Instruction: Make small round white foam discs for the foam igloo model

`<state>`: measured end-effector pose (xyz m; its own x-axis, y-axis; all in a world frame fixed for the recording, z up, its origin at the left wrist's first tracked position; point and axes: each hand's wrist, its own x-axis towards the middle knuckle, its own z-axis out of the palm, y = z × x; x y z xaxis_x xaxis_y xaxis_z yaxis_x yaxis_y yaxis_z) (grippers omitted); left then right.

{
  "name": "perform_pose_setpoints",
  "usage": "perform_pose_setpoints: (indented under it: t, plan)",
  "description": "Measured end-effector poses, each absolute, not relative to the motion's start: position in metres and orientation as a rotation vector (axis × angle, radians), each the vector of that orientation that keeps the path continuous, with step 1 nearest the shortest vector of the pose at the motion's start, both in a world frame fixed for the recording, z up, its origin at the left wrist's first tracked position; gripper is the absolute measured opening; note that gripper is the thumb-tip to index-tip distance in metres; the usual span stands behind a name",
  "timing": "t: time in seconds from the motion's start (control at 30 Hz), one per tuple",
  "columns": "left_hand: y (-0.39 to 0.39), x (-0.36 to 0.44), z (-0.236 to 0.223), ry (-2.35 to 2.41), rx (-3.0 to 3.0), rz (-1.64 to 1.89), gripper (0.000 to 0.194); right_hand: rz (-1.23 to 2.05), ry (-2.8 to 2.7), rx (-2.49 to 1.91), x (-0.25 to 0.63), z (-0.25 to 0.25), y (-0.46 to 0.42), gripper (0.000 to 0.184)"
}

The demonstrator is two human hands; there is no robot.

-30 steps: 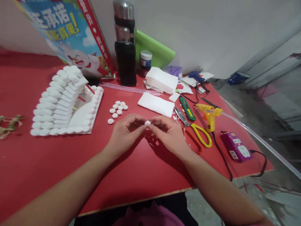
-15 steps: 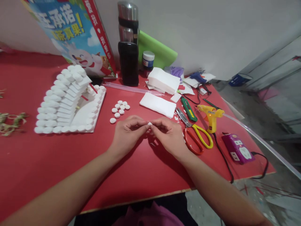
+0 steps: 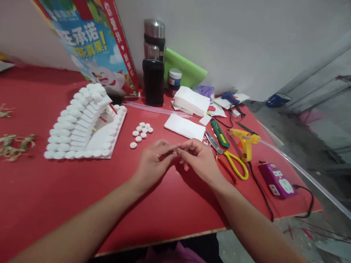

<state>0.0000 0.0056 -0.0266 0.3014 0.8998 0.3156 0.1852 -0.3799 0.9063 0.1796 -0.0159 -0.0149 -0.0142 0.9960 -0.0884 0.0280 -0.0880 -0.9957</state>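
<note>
Pinching a small pale piece (image 3: pixel 176 150) between two hands, above the red counter (image 3: pixel 153 219).
In the head view, the left hand (image 3: pixel 155 160) and the right hand (image 3: pixel 201 157) meet at their fingertips; in both, the grip is narrow, thumb against finger, with the piece between. The fingers cover most of it, so I cannot tell its exact shape. White discs (image 3: pixel 144 130) lie beyond the left hand, and the scissors (image 3: pixel 216 146) lie just beside the right one. I judge the piece to be very light, perhaps soft or thin like paper, and easily crushed or dropped. It seems best to hold it by its opposite edges, using only the finger ends and gentle pressure.
</note>
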Motion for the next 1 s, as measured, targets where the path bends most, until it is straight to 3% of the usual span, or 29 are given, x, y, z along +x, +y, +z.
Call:
perform_pose_setpoints:
  t: [0.13, 0.27, 0.43, 0.53, 0.6, 0.7, 0.8, 1.0]
  plan:
    - [0.005, 0.002, -0.025, 0.995, 1.497, 1.028, 0.013, 1.267, -1.212, -1.276, 0.177, -0.015, -0.016, 0.029]
    - [0.008, 0.004, -0.024, 0.904, 1.087, 0.867, 0.023, 1.181, -1.256, -1.303, 0.187, 0.001, -0.019, 0.029]
    - [0.017, -0.001, -0.024, 0.779, 0.764, 0.828, 0.033, 0.427, -1.774, -1.749, 0.232, 0.027, -0.044, 0.024]
    - [0.020, -0.005, -0.024, 0.762, 0.605, 0.847, 0.026, 0.026, -2.094, -2.113, 0.263, 0.021, -0.065, 0.020]
    - [0.021, -0.005, -0.023, 0.763, 0.547, 0.845, 0.020, -0.066, -2.244, -2.240, 0.278, 0.010, -0.075, 0.016]
    - [0.020, -0.003, -0.021, 0.756, 0.515, 0.836, 0.012, -0.078, -2.242, -2.405, 0.289, -0.004, -0.079, 0.035]
    - [0.019, -0.002, -0.019, 0.761, 0.489, 0.859, 0.012, 0.113, -2.105, -2.519, 0.290, -0.005, -0.072, 0.052]
    - [0.019, -0.003, -0.018, 0.731, 0.453, 0.801, 0.019, 0.326, -1.998, -2.613, 0.288, 0.005, -0.061, 0.061]
